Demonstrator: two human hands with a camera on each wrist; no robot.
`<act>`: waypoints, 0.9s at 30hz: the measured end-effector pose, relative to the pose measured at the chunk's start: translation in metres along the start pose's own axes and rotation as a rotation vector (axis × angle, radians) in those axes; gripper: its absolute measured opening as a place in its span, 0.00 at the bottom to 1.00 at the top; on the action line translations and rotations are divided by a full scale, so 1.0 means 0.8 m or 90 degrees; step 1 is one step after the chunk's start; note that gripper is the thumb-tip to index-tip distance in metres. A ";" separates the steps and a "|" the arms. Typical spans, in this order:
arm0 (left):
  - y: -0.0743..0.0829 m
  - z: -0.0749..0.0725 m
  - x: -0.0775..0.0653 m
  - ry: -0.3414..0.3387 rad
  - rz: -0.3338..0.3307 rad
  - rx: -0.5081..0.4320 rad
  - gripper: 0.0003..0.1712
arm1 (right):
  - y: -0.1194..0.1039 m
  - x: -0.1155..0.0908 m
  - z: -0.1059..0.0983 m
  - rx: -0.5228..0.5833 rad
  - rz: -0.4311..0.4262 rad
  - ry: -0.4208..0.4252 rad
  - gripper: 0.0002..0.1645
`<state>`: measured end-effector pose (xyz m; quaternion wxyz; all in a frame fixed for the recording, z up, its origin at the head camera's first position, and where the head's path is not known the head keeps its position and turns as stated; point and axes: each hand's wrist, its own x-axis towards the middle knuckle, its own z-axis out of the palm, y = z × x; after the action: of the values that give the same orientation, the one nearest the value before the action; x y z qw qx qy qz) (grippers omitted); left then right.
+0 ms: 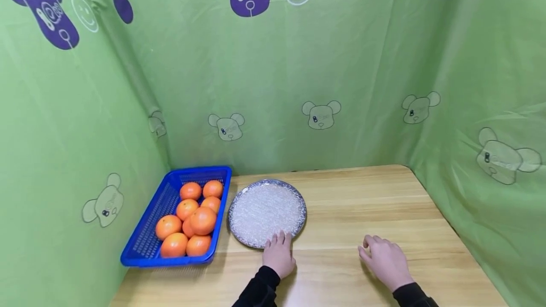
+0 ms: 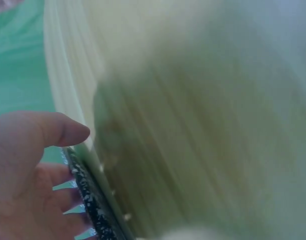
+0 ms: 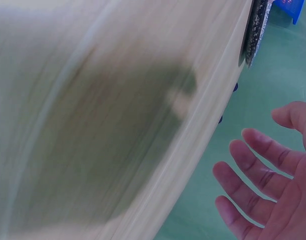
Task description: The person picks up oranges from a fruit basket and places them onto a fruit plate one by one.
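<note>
- Plate: it lies on the table, low in the centre of the frame, just right of the blue basket; by the look of it, it sits flat and steady.
- Left hand: its fingers lie over the plate's near rim, fairly straight, touching rather than grasping; the left wrist view is blurred, so how hard they press cannot be told.
- Right hand: relaxed, holding nothing, over the table at the lower right, well apart from the plate.
- Oranges: grouped in the basket at the lower left; none lies on the plate.
- Progress, as I judge it: setting down the plate looks done; its rim is not yet released by the left hand.
</note>
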<state>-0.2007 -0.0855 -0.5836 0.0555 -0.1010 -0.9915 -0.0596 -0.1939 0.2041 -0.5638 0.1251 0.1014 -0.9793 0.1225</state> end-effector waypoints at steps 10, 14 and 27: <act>0.058 -0.002 -0.041 -0.048 0.091 0.021 0.39 | -0.003 0.002 0.001 0.004 -0.006 -0.009 0.09; 0.081 -0.001 -0.062 -0.077 0.137 0.025 0.42 | -0.004 0.003 0.002 0.000 -0.004 -0.005 0.09; 0.130 0.007 -0.105 -0.108 0.189 0.051 0.35 | -0.010 -0.001 -0.001 0.005 -0.003 0.007 0.09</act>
<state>-0.0979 0.0003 -0.5878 -0.0160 -0.2485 -0.9685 -0.0028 -0.1915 0.1970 -0.5618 0.1300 0.1038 -0.9779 0.1269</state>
